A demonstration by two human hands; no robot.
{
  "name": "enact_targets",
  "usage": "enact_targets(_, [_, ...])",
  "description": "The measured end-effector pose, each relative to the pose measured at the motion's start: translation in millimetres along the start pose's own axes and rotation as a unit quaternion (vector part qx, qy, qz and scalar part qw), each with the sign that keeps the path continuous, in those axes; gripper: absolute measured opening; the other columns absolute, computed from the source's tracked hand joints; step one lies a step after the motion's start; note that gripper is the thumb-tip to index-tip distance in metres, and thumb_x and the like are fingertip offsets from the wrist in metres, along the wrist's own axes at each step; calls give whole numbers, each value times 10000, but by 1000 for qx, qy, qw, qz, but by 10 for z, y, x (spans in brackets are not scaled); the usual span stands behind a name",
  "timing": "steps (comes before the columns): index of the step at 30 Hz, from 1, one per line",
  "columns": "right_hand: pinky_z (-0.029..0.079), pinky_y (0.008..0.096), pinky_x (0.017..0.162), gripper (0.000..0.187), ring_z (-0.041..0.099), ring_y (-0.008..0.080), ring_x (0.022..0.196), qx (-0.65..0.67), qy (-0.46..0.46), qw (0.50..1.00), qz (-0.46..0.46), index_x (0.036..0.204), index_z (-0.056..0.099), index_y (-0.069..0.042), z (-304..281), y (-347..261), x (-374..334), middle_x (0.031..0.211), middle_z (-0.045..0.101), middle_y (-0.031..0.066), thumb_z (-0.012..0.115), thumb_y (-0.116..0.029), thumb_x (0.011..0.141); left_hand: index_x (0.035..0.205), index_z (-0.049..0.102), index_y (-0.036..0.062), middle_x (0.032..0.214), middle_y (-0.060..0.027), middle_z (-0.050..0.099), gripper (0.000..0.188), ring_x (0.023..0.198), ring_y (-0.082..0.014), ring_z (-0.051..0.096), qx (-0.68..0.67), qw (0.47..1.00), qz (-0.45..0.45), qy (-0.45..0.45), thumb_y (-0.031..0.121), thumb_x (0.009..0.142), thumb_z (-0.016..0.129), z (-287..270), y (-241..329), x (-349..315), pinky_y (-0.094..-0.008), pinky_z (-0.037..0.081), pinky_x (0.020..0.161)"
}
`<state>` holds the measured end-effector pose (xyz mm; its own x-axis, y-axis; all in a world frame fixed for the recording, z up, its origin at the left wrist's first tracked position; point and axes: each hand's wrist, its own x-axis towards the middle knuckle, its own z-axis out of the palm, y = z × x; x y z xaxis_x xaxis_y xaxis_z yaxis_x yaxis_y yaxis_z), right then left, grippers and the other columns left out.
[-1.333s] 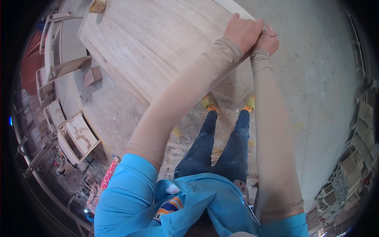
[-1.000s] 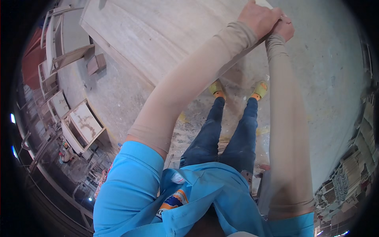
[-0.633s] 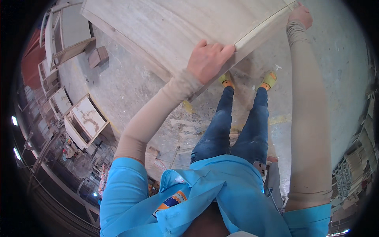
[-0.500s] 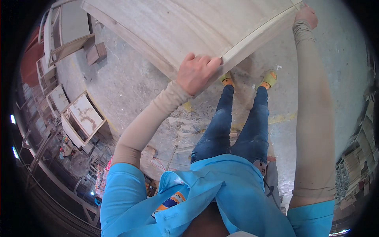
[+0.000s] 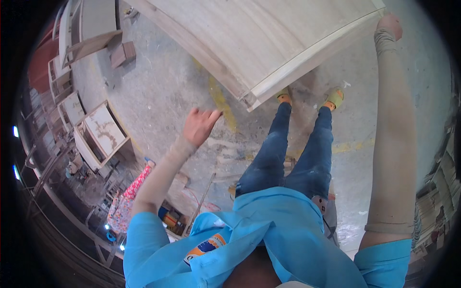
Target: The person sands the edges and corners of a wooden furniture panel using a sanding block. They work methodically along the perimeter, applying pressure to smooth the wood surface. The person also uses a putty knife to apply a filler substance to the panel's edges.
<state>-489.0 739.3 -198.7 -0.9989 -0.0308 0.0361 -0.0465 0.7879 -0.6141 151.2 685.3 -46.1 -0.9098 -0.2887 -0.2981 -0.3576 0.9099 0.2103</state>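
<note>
- A large pale wooden panel point(image 5: 269, 43), framed along its edge, is being held up above the concrete floor point(image 5: 163, 96), tilted, with its lower corner hanging just above the yellow shoes point(image 5: 307, 98).
- The step in hand is judged to be the shifting or turning of this panel, carried on one side only.
- The right hand point(image 5: 390, 24) is laid against the panel's far right corner; whether its grip is closed round the edge cannot be told, the fingers being hidden at the rim.
- The left hand point(image 5: 199, 126) is seen free and apart from the panel, fingers spread, nothing held.
- A fresh hold by the left hand on the lower edge is judged to be called for next.
</note>
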Motion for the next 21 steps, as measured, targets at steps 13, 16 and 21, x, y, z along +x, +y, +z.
enact_targets(13, [448,433,929,474,592,386,1059,71,53,996,-6,1059,652,22,-384,-526,-700,1094,644,232,363,-323,911,882,579,70,688,-93,568,134,594,-270,524,-184,971,-61,138,152,839,676,-496,359,1037,-344,386,608])
enact_targets(16, [452,426,928,472,605,368,1050,2,18,1000,12,1047,663,18,-268,-307,-550,1083,657,213,341,-303,921,872,569,80,671,-79,565,132,582,-263,529,-175,972,-20,153,157,840,670,-543,439,1476,-347,379,592])
enact_targets(21, [456,425,916,461,606,368,1040,105,54,993,0,1039,665,12,-465,-675,-890,1074,659,213,306,-259,937,802,503,92,666,-50,578,179,579,-250,549,-139,969,35,202,204,873,623,-699,657,2425,-355,355,557])
